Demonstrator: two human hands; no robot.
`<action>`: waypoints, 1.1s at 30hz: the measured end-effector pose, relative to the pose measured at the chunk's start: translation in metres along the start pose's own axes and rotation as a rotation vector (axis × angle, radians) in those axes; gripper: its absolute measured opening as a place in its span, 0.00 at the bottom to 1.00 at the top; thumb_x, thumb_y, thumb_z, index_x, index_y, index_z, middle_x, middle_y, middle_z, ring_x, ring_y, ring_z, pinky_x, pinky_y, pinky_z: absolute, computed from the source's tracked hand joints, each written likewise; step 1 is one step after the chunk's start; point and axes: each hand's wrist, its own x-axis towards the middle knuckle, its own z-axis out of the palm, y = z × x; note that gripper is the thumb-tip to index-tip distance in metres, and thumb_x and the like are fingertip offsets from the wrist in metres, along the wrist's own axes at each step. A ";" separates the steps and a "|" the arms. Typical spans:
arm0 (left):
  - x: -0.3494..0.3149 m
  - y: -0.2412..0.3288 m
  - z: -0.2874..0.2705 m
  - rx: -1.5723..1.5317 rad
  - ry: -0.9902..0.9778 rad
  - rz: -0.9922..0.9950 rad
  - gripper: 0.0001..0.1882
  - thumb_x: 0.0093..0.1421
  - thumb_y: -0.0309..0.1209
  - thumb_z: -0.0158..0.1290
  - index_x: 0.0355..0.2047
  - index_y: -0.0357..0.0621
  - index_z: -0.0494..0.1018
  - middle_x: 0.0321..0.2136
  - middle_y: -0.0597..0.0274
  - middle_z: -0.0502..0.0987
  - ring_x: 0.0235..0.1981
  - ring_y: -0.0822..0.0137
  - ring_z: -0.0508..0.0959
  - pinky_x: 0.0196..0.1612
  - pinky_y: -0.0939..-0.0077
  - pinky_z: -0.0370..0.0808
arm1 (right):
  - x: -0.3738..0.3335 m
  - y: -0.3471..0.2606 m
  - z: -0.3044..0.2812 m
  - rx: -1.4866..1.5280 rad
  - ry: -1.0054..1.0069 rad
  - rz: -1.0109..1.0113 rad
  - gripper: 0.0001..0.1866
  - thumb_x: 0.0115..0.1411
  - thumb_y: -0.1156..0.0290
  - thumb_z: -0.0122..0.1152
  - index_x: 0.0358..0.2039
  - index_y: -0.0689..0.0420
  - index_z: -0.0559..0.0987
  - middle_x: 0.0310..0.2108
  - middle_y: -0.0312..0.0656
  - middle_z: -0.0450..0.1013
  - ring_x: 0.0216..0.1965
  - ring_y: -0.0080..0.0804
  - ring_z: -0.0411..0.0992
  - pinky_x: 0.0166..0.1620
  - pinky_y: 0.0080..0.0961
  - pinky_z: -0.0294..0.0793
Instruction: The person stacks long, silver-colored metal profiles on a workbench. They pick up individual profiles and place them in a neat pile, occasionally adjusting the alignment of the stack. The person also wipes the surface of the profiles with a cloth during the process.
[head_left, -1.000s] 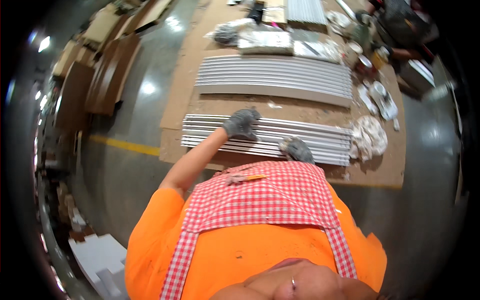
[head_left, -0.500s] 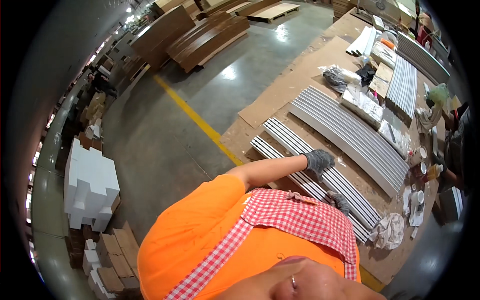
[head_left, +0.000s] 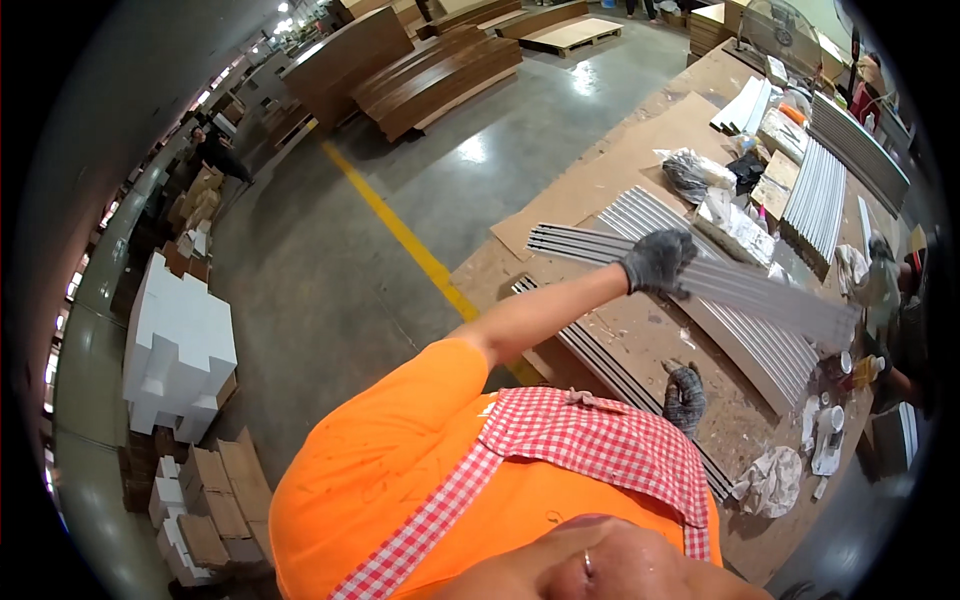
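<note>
Lifted up now, the long grey ribbed strip (head_left: 700, 280) hangs in the air over the worktop (head_left: 640, 150); a second ago both gloved hands pressed down on the stack by the near edge. Going left to right: the left hand (head_left: 657, 262), in a grey glove, is stretched out and its fingers are wrapped tight around the strip near the middle. The strip's left end pokes out past the worktop's left edge and its right end reaches toward the far right side. Under it lies a flat stack of ribbed panels (head_left: 770, 345). The right hand (head_left: 685, 397), gloved too, sits low by the near edge on another pile of strips (head_left: 600, 365). It looks half curled, but I cannot tell if it grips anything.
</note>
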 end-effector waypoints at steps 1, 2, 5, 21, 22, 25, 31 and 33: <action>0.012 -0.007 -0.003 0.137 0.163 0.003 0.34 0.31 0.56 0.68 0.28 0.42 0.70 0.26 0.56 0.70 0.30 0.57 0.73 0.36 0.68 0.74 | -0.001 0.006 0.003 0.013 -0.005 0.029 0.12 0.56 0.82 0.52 0.37 0.59 0.80 0.37 0.45 0.77 0.44 0.40 0.75 0.63 0.41 0.59; 0.030 -0.004 -0.022 0.084 0.093 -0.106 0.34 0.33 0.57 0.67 0.30 0.42 0.70 0.27 0.55 0.71 0.32 0.55 0.74 0.38 0.64 0.74 | -0.004 0.018 0.007 0.099 -0.026 0.149 0.11 0.58 0.81 0.53 0.40 0.59 0.80 0.39 0.46 0.77 0.45 0.38 0.74 0.62 0.38 0.60; 0.064 -0.015 -0.060 0.021 0.328 -0.247 0.38 0.31 0.57 0.69 0.33 0.37 0.73 0.32 0.48 0.73 0.37 0.54 0.75 0.43 0.64 0.73 | -0.003 0.007 0.025 0.334 -0.024 0.342 0.12 0.60 0.80 0.53 0.43 0.59 0.79 0.43 0.45 0.77 0.48 0.35 0.73 0.61 0.35 0.62; 0.071 -0.040 -0.092 -0.710 0.944 -0.751 0.18 0.46 0.38 0.68 0.27 0.38 0.75 0.22 0.63 0.76 0.22 0.72 0.74 0.29 0.76 0.73 | 0.010 0.066 0.029 0.737 0.089 0.836 0.30 0.59 0.59 0.60 0.60 0.51 0.67 0.54 0.35 0.68 0.51 0.28 0.69 0.50 0.29 0.68; 0.066 -0.045 -0.080 -0.723 0.984 -0.785 0.18 0.47 0.38 0.68 0.28 0.38 0.75 0.23 0.63 0.76 0.23 0.72 0.74 0.29 0.76 0.73 | 0.011 0.065 0.025 0.729 0.107 0.850 0.31 0.58 0.57 0.60 0.61 0.50 0.66 0.55 0.36 0.68 0.50 0.29 0.69 0.50 0.32 0.67; 0.053 -0.032 -0.056 -0.859 1.055 -0.864 0.19 0.48 0.38 0.67 0.31 0.37 0.73 0.26 0.62 0.76 0.26 0.71 0.74 0.32 0.76 0.73 | 0.004 0.078 0.015 0.764 0.179 0.917 0.34 0.56 0.53 0.60 0.62 0.44 0.63 0.55 0.38 0.66 0.49 0.34 0.70 0.48 0.42 0.67; 0.010 -0.009 -0.021 -1.115 1.027 -1.055 0.18 0.52 0.35 0.65 0.34 0.34 0.73 0.31 0.63 0.76 0.31 0.71 0.73 0.38 0.74 0.73 | 0.002 0.052 -0.028 0.833 0.412 0.893 0.36 0.54 0.49 0.63 0.61 0.44 0.64 0.54 0.38 0.65 0.49 0.40 0.67 0.43 0.41 0.74; 0.002 0.010 -0.008 -1.073 0.934 -1.254 0.19 0.53 0.37 0.64 0.36 0.32 0.74 0.30 0.65 0.76 0.32 0.71 0.73 0.39 0.73 0.72 | -0.013 0.084 -0.052 0.731 0.521 0.943 0.35 0.55 0.47 0.61 0.61 0.44 0.65 0.55 0.37 0.63 0.51 0.38 0.65 0.43 0.36 0.74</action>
